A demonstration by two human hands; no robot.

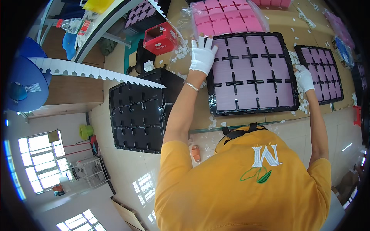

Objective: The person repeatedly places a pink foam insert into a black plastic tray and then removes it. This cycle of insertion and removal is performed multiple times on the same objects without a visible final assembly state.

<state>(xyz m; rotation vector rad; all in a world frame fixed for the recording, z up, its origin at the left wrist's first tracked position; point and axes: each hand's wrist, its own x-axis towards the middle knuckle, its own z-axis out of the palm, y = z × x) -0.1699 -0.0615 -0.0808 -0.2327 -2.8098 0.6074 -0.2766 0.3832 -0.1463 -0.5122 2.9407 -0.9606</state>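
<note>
A black plastic tray (211, 96) with cross-shaped dividers lies in front of me, its compartments filled with pale purple sheets. My left hand (202, 57), in a white glove with bare fingertips, spreads its fingers at the tray's far left corner. At the right edge of the tray is my right hand (304, 78), gloved the same way, its fingers drawn together. Whatever its fingertips may hold is hidden. Just right of that hand sits another black tray (340, 86) with purple sheets. Small white scraps (303, 104) lie between the two trays.
Pink sheets (227, 15) in clear plastic lie beyond the tray. A stack of black trays (137, 115) stands at left, with a red box (160, 38) behind it. A white toothed strip (96, 71) juts in from the left. An orange slipper (195, 153) is on the floor.
</note>
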